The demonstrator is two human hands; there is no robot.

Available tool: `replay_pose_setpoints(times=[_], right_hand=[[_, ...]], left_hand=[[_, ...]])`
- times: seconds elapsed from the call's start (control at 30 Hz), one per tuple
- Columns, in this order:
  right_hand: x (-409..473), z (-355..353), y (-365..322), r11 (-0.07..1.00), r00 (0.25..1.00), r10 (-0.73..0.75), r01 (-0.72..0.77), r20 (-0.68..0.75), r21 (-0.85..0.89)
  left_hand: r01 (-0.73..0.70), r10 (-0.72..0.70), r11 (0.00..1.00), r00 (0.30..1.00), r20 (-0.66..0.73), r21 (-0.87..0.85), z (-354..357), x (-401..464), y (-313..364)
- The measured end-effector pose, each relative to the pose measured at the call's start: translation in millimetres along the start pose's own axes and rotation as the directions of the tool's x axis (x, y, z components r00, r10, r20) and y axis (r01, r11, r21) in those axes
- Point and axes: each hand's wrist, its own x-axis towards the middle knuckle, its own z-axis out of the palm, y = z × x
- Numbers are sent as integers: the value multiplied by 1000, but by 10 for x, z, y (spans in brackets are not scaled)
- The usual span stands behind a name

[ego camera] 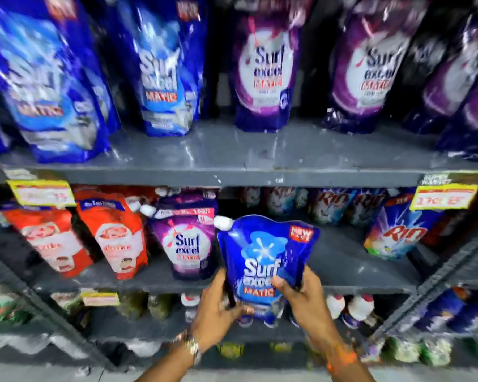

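Observation:
A blue Surf Excel Matic pouch (265, 255) with a white cap at its top left is held upright in front of the middle shelf (342, 260). My left hand (218, 304) grips its lower left edge, thumb on the front. My right hand (301, 296) grips its lower right side, fingers curled round the edge. The bottom of the pouch is partly hidden by both hands.
A purple Surf Excel pouch (188, 244) and red pouches (116, 238) stand left on the middle shelf, Rin pouches (398, 235) right. Large blue (163, 67) and purple (265, 67) pouches fill the top shelf (232, 155). Yellow price tags (42, 193) hang on its edge. Bottles stand below.

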Motion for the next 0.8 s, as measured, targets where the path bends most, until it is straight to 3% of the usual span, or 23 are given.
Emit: replay_pose_setpoints(times=[0.2,0.3,0.43,0.57,0.8], right_hand=[[-190,457,-1112,975,973,-221,221,58,10],[-210,674,-1703,943,939,-331,326,91,59],[-7,993,-2385,890,881,-454,438,136,129],[514,1361,-2885,851,839,-523,508,149,131],[1119,1766,-3060,855,837,-518,513,177,73]], left_hand=[[-156,155,987,988,26,45,-620,26,910],[-321,322,935,946,20,150,-950,70,1518],[-420,443,872,896,-38,251,-1362,284,2138],[-447,502,836,857,-116,317,-1749,703,2571],[-364,444,842,887,-128,398,-2097,1209,2769]])
